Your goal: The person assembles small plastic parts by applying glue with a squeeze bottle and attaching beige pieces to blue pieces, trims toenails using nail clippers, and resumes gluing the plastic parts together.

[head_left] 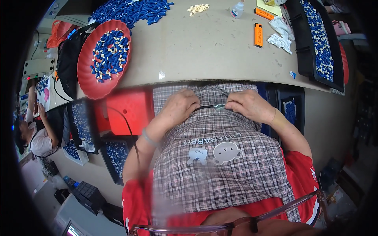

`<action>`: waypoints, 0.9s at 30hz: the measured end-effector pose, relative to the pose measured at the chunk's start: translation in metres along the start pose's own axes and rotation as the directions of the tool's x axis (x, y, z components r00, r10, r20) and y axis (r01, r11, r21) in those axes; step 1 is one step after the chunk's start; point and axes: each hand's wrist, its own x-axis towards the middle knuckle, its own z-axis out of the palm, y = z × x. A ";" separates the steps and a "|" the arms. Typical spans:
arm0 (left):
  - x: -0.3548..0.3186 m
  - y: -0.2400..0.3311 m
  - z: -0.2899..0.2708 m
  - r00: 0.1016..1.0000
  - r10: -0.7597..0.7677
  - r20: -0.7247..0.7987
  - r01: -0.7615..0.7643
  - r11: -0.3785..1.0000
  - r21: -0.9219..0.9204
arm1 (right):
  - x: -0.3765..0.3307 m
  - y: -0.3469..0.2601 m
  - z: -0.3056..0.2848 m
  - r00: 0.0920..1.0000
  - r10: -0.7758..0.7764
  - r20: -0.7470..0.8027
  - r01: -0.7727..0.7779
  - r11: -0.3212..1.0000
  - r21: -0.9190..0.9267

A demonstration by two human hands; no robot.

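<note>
Eyeglasses (289, 205) | black cord (205, 106): axis crosswise | clear end (219, 106) toward right hand (251, 105)

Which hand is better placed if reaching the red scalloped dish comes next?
Probably the left hand: it's nearer the red scalloped dish, which sits toward the person's left. The right hand is farther away.

a plaid apron (220, 185) with cartoon animals (227, 153) overlies a red shirt (298, 169), with pale bracelet (147, 137) and, at bottom, glasses (286, 207).
</note>
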 end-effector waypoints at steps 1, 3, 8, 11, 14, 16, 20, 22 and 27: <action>0.003 0.004 -0.002 1.000 -0.008 0.017 0.007 0.999 0.037 | 0.000 -0.001 0.004 1.000 -0.023 0.013 0.023 0.997 -0.067; 0.007 0.008 -0.004 0.999 -0.018 0.031 0.016 0.997 0.074 | 0.001 -0.005 0.007 0.999 0.009 0.031 -0.006 0.996 -0.092; 0.012 0.018 -0.006 0.973 -0.033 -0.228 0.076 0.980 0.182 | 0.006 -0.012 0.022 0.991 -0.130 -0.035 0.112 0.939 -0.324; 0.011 0.020 0.001 0.961 -0.003 -0.275 0.059 0.978 0.198 | 0.014 -0.013 0.036 0.960 -0.268 -0.079 0.217 0.894 -0.393; 0.011 0.023 -0.001 0.957 -0.010 -0.291 0.070 0.978 0.196 | 0.026 -0.015 0.041 0.932 -0.329 -0.152 0.236 0.869 -0.436; 0.011 0.023 0.000 0.957 -0.001 -0.290 0.062 0.977 0.202 | 0.022 -0.013 0.041 0.930 -0.328 -0.167 0.230 0.872 -0.433; 0.010 0.018 -0.002 0.962 0.017 -0.274 0.047 0.973 0.224 | 0.007 -0.004 0.019 0.956 -0.257 -0.143 0.186 0.904 -0.385; 0.011 0.015 -0.004 0.975 0.040 -0.219 0.005 0.980 0.201 | -0.001 0.009 0.007 0.964 -0.191 -0.186 0.112 0.923 -0.369; 0.041 0.036 0.007 0.965 0.242 -0.095 -0.236 0.969 0.074 | -0.024 0.032 -0.008 0.955 0.026 -0.296 -0.118 0.947 -0.299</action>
